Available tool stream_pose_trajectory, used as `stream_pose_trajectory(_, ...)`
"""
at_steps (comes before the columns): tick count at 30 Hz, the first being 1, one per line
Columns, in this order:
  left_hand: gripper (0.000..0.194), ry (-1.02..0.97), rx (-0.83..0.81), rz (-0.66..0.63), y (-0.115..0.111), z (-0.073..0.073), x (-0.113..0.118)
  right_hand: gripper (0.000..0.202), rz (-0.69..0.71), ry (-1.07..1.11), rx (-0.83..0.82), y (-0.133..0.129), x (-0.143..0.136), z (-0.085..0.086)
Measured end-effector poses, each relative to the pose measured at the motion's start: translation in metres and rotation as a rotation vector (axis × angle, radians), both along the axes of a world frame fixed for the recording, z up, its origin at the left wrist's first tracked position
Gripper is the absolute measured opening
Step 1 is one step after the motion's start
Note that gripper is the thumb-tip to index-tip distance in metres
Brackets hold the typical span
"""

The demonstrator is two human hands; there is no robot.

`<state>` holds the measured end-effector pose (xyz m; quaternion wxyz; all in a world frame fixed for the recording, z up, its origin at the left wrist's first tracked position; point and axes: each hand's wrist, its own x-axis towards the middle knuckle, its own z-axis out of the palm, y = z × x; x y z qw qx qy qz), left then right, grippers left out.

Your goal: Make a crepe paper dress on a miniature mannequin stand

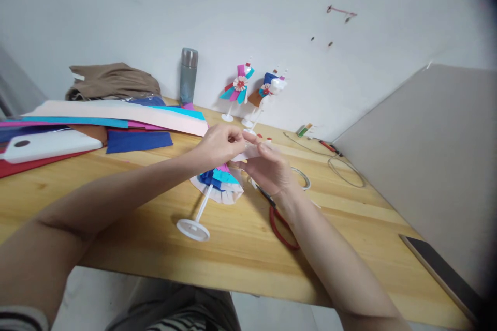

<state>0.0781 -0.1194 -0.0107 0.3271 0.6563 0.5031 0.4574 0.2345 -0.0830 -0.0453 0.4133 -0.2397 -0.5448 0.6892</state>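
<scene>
My left hand (219,142) is closed in a pinch, its fingertips at the edge of a pale pink piece of paper (248,153). My right hand (269,168) holds the same paper from the other side, thumb on top. Below my hands a small white stand with a layered paper skirt (223,180) in blue, turquoise, pink and pale pink lies tipped on the wooden table (155,238). Its round white base (193,229) points towards me; its upper part is hidden behind my hands. Scissors with red handles (285,232) lie partly under my right wrist.
Stacked coloured paper strips (128,114) and a white board with a hole (58,146) lie left. Behind stand a grey flask (188,75), brown cloth (116,80) and small dressed stands (238,85). A ring (305,178), a cable (349,181) and a phone-like slab (438,269) lie right.
</scene>
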Motion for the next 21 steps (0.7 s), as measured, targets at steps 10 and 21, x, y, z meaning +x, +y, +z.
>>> stream_pose_trajectory(10, 0.013, 0.425, 0.201, 0.236, 0.0, 0.005, -0.008, 0.047, -0.37, -0.253, 0.436, 0.007, 0.012, 0.005)
stream_pose_trajectory(21, 0.005, -0.055, -0.147, -0.134, 0.02, 0.002, -0.019, 0.022, -0.345, -0.068, 0.134, 0.014, 0.016, 0.011)
